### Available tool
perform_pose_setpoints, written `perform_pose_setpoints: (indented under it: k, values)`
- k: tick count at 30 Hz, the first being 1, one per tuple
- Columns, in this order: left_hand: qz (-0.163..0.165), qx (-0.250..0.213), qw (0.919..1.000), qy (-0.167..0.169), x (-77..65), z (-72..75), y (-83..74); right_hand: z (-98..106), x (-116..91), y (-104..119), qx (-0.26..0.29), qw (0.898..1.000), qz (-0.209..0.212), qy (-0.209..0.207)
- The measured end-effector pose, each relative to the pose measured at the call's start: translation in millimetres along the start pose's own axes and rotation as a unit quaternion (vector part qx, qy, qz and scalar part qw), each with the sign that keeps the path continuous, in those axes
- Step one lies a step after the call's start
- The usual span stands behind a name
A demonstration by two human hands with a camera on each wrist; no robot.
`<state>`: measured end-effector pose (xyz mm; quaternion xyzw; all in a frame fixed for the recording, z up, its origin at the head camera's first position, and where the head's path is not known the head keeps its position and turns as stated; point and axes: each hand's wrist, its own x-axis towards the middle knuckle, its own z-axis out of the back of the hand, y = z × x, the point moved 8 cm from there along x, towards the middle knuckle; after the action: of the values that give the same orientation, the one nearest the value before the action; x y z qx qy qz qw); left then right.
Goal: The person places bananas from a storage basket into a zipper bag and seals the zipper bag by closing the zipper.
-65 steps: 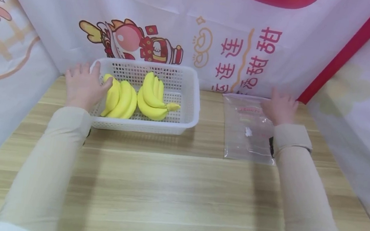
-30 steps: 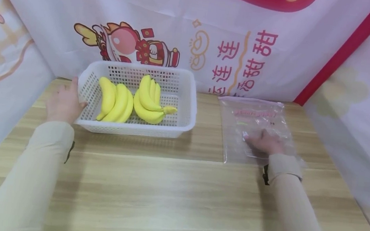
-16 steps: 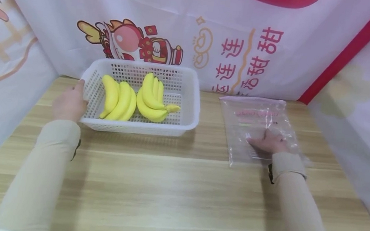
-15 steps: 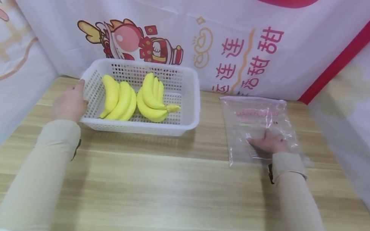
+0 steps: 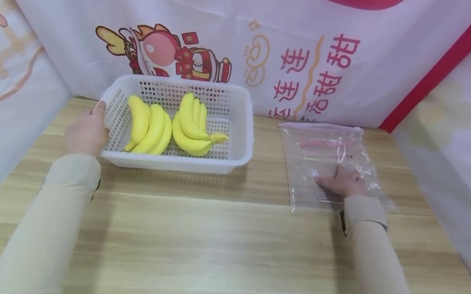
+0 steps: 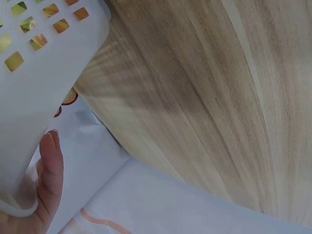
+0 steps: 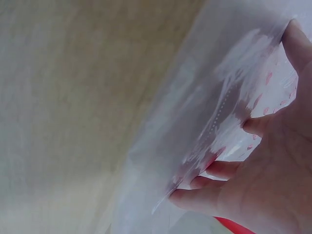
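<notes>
At the left end of a white plastic basket point(image 5: 173, 160), my left hand point(image 5: 88, 132) grips the rim. The left wrist view shows fingers point(image 6: 51, 161) curled around the rim of the basket point(image 6: 44, 83). Two bunches of yellow bananas lie inside: a left bunch point(image 5: 154, 130) and a right bunch point(image 5: 191, 127) with its stem to the right. A clear zip bag point(image 5: 307, 167) with pink print lies flat to the right. My right hand point(image 5: 342, 181) rests on it; in the right wrist view, spread fingertips point(image 7: 195, 195) press the wrinkled plastic bag point(image 7: 161, 136).
Everything stands on a wood-grain table point(image 5: 206, 250). A white printed cloth point(image 5: 217, 4) hangs behind the basket and bag, with more cloth point(image 5: 461, 158) along the right and left sides. The basket's back edge sits close to the rear cloth.
Since the earliest frame, my left hand has come off the basket's top onto its left end. My right hand has come down and nearer onto the bag, which has shifted slightly. Recently little differs.
</notes>
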<state>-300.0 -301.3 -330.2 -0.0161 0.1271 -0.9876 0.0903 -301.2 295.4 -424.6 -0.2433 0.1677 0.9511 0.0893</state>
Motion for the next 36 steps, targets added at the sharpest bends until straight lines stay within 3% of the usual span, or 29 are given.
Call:
perform_pose_setpoints:
  k: [17, 36]
  values:
    - [0.003, -0.005, 1.0000, 0.006, 0.4, -1.8, 1.9, -1.1, 3.7, -1.1, -0.006, 1.000, 0.000, -0.005]
    - [-0.002, 0.009, 0.9999, 0.010, 3.5, -2.9, 1.0, -0.5, 3.5, -0.8, -0.023, 0.999, 0.030, -0.012]
